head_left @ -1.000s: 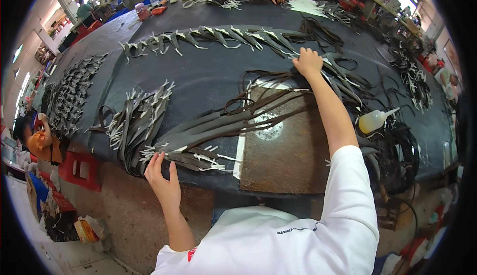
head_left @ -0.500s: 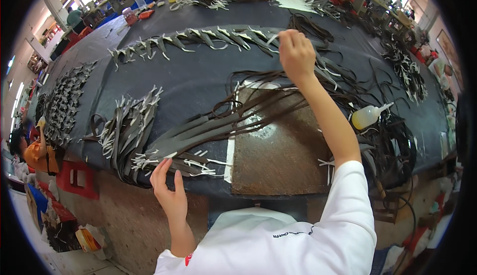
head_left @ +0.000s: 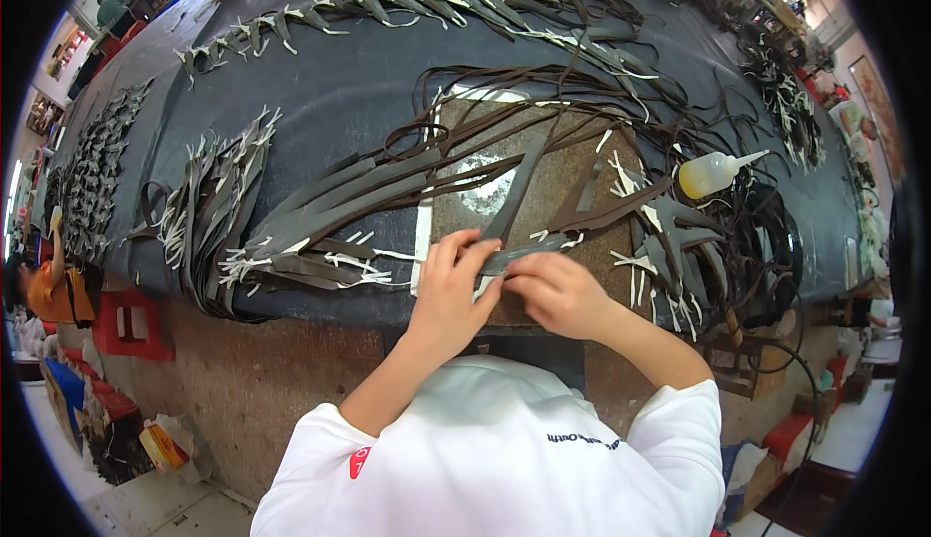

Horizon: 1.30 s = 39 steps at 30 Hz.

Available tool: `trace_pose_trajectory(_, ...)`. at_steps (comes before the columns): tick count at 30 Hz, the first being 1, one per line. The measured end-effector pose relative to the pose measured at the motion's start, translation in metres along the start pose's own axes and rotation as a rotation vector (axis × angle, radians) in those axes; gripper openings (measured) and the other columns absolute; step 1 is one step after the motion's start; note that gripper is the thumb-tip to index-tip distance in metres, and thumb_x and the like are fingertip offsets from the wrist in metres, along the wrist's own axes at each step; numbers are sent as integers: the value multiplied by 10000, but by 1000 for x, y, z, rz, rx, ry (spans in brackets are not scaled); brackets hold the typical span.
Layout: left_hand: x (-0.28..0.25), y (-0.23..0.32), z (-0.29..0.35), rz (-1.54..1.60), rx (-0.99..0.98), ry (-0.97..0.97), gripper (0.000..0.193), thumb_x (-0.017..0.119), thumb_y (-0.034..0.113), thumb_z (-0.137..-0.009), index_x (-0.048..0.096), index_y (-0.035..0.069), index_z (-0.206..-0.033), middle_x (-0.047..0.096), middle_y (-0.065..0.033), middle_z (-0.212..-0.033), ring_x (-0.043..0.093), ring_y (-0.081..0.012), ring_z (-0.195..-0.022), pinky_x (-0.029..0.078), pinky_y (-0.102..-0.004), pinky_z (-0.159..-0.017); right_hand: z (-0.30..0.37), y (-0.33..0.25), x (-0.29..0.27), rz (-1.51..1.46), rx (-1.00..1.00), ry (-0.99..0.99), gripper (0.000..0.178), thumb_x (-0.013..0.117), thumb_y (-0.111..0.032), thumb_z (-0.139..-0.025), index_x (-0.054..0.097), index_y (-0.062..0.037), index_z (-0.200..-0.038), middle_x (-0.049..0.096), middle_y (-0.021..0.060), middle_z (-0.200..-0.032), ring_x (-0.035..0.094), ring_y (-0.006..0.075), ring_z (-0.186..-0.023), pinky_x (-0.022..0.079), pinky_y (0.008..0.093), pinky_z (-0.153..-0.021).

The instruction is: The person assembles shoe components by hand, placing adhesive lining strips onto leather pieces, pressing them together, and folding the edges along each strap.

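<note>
My left hand (head_left: pixel 450 287) is closed on a dark grey leather-like strip (head_left: pixel 527 249) over the near part of a brown board (head_left: pixel 461 222). Close beside it, my right hand (head_left: pixel 561 294) pinches the same strip near its edge, with the fingertips partly hidden. A pale end shows on this strip. Beyond the hands, long dark strips (head_left: pixel 373 183) with white ends run across the board from the left. More strips with white tips (head_left: pixel 669 222) lie just right of my right hand. Behind these, a squeeze bottle (head_left: pixel 705 175) of yellowish liquid lies tilted.
A heap of white-tipped strips (head_left: pixel 218 197) is at the left, near the edge of the dark table (head_left: pixel 320 139). A row of strips (head_left: pixel 388 3) stretches across the far side. A red stool (head_left: pixel 136 325) stands on the floor, with a person in orange (head_left: pixel 60 294) beyond it.
My right hand has come down from the far row to the board, and my left hand has moved right to meet it. Both now hold a strip. The view has tilted down.
</note>
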<state>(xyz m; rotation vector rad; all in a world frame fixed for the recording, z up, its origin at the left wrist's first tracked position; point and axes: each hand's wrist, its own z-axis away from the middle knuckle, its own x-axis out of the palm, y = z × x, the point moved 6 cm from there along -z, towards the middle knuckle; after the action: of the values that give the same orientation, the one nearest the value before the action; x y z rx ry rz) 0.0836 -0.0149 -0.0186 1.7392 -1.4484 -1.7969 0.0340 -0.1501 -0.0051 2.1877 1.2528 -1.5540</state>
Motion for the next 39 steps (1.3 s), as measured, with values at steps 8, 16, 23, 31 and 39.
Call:
trace_pose_trajectory(8, 17, 11, 8, -221, 71, 10, 340, 675, 126, -761, 629, 90, -1096, 541, -23, -1230, 452, -238, -1156, 297, -397, -960, 27, 61, -36, 152, 427, 137, 244, 610, 66, -682, 605, -3, -916, 593, 135, -1037, 575, 322, -1009, 494, 386, -857)
trace_pose_trajectory(16, 4, 9, 0, -227, 36, -44, 305, 657, 110, -757, 613, 111, -1058, 570, -41, -1090, 494, -216, -1054, 305, -400, -914, 32, 96, -90, 608, 567, 315, 297, 623, 10, -723, 657, -58, -1011, 619, 79, -1016, 577, 262, -952, 407, 407, -884)
trace_pose_trajectory(23, 30, 15, -21, -309, 145, -33, 260, 693, 154, -751, 584, 93, -979, 494, -68, -976, 470, -247, -991, 326, -408, -851, 29, 88, -59, 528, 531, -135, 341, 607, -31, -786, 614, -108, -1118, 632, 10, -1020, 616, 195, -918, 422, 375, -812)
trace_pose_trajectory(31, 37, 12, -22, -174, 115, -59, 215, 690, 96, -749, 595, 92, -942, 557, -29, -904, 510, -222, -935, 312, -394, -849, 25, 65, -96, 688, 624, -113, 276, 650, -80, -768, 649, -54, -1043, 626, 52, -1055, 594, 228, -969, 514, 306, -773)
trace_pose_trajectory(39, 36, 14, -5, -268, 239, -6, 255, 698, 73, -752, 668, 112, -1002, 592, 7, -923, 538, -168, -913, 310, -370, -833, 6, 66, -22, -248, 220, -143, 321, 659, 51, -701, 667, -52, -1004, 600, 73, -957, 561, 255, -937, 480, 357, -818)
